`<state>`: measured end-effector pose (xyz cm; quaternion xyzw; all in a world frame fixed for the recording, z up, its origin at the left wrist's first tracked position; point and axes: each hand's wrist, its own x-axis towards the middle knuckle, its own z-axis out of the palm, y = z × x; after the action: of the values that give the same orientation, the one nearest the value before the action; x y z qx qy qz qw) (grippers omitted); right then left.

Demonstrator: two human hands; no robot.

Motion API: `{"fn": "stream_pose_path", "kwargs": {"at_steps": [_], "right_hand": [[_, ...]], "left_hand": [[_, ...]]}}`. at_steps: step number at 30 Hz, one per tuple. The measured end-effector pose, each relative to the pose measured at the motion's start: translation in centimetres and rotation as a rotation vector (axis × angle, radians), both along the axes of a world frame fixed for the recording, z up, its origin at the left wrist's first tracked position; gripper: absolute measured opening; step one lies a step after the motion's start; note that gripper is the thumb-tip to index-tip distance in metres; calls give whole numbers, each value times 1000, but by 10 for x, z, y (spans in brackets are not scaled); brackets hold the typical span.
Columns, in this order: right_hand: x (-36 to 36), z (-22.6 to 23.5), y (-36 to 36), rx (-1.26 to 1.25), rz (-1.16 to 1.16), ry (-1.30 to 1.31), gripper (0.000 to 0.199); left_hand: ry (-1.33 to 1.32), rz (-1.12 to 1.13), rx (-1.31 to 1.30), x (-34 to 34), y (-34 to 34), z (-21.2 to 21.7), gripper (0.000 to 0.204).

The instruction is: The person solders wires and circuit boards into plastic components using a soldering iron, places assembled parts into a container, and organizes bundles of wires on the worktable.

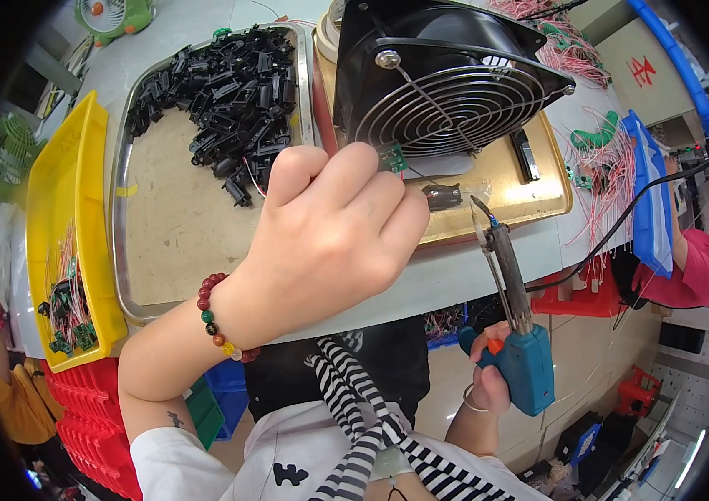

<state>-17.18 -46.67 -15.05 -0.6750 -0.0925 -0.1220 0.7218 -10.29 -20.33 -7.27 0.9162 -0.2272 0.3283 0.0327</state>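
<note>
My left hand [333, 225], a beaded bracelet on its wrist, is closed in a pinch over the table. A small green circuit board [392, 157] sticks out past its knuckles; the fingertips are hidden behind the hand. Just right of the knuckles, over the gold-coloured tray [550, 179], is a small black plastic part [442, 196]. A thin wire runs near it. My right hand [489, 367] is wrapped round the teal handle of a soldering gun [525, 363]. Its tip points up and left, close to the black part but apart from it.
A black fan with a wire guard [454, 108] stands on the gold tray beside a black block [525, 156]. To the left, a metal tray [158, 242] holds many black parts [237, 92]. A yellow bin [41, 196] contains wired boards. Wire bundles [605, 167] and a power cable [630, 209] lie right.
</note>
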Motion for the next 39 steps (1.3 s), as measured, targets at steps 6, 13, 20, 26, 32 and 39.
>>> {"fn": "stream_pose_path", "kwargs": {"at_steps": [6,13,20,26,32,39], "right_hand": [[0,1,0,50,-26,1,51],[-2,1,-9,53,-35,44,52],[-5,-5,-6,115,15,79,56],[-11,-24,-27,201,10,7,63],[-3,-24,-22,142,75,-73,54],[-5,-19,-5,178,75,11,56]], "left_hand": [[-91,-38,-46,0,-1,3,23],[229,138,-318,-18,1,27,34],[129,-42,-295,-16,3,35,23],[155,-24,-604,-51,27,73,19],[580,283,-1133,-104,119,99,16],[217,417,-1342,-157,235,82,16]]}}
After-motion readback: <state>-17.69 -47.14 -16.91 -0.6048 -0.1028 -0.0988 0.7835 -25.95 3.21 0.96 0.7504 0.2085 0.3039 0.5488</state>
